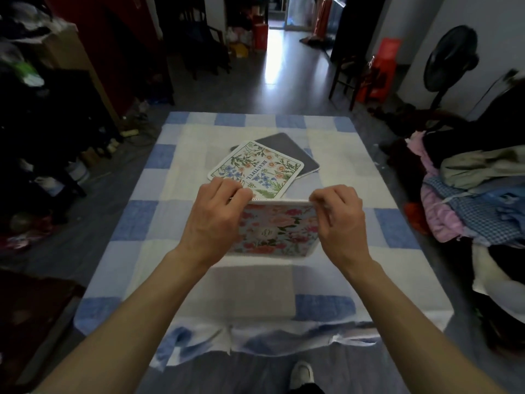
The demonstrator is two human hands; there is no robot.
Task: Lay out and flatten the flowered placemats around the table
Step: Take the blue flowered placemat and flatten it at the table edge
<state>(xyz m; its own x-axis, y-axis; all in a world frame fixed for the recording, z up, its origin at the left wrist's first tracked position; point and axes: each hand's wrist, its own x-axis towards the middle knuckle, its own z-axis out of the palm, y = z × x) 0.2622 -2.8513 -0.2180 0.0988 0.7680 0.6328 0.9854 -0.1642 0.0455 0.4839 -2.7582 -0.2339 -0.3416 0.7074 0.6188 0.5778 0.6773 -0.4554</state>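
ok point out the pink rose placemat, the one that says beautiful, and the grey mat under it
pink rose placemat (279, 231), head view, printed middle between the hands
beautiful placemat (255, 166), head view, lettered centre
grey mat (295, 152), head view, bare upper right part

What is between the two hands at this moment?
In the head view, the pink placemat spans from the left hand to the right hand; each pinches a top corner, holding it above the tablecloth.

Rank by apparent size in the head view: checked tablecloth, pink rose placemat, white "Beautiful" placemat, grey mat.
1. Checked tablecloth, by far.
2-3. Pink rose placemat and white "Beautiful" placemat: alike; hands cover part, nearness unsure.
4. Grey mat, mostly covered.
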